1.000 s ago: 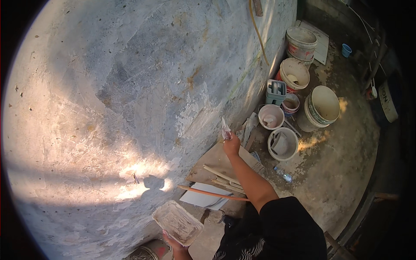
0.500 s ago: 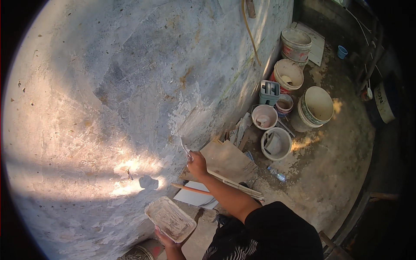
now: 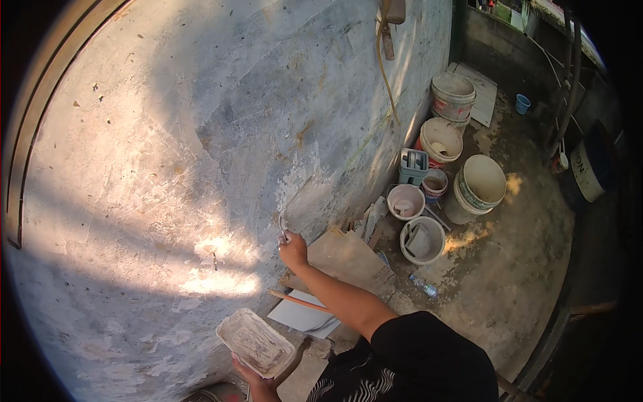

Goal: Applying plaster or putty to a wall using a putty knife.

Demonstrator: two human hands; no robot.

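My right hand (image 3: 293,250) is closed round a small tool with a thin, pale curved blade (image 3: 282,222), which looks like a putty knife; its handle is mostly hidden in my fist. The blade is at the rough, grey-white wall (image 3: 241,154), by the lower end of a paler, freshly smeared-looking patch. Lower down and to the left, my left hand (image 3: 249,370) grips a shallow rectangular tray (image 3: 224,329) from below and along its near edge. Whitish, streaky residue coats the inside of the tray.
Several buckets (image 3: 485,181) stand along the wall at the right, beside a grey-green caddy (image 3: 413,166). Below my right arm lie a brown board (image 3: 348,258), a wooden stick (image 3: 295,299) and white sheets (image 3: 298,316). A plastic bottle (image 3: 423,286) lies on the floor.
The view has shifted, so the buckets sit lower in it. My right hand and blade have moved slightly left along the wall. Both hands keep their hold.
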